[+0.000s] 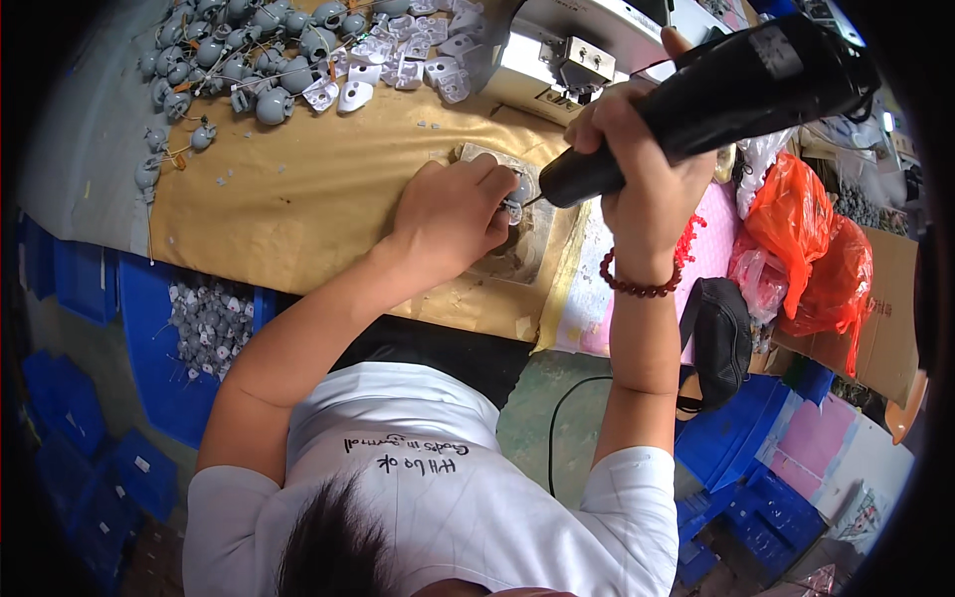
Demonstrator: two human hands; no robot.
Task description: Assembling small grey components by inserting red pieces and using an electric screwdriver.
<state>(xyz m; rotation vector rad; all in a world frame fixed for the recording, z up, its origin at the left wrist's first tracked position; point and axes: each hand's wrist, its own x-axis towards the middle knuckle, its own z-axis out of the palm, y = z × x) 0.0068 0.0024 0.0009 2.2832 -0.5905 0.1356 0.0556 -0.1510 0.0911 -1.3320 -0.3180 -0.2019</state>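
Note:
My right hand (652,169) is wrapped round a black electric screwdriver (731,95), held tilted with its bit pointing left. The tip of the bit reaches a small grey and clear plastic part (516,195); whether it sits in a screw is too small to tell. My left hand (448,211) pinches that part between thumb and fingers. Below the part lies a worn clear work pad (519,261) on the brown table cover (288,214). My left fingers hide some of the part.
Grey round parts with wires (274,106) and clear plastic pieces (355,97) are heaped at the far left. A metal machine (542,65) with switches stands at the back. Red plastic bags (791,219) and a black pouch (718,333) lie right. A blue bin (159,383) holds more parts.

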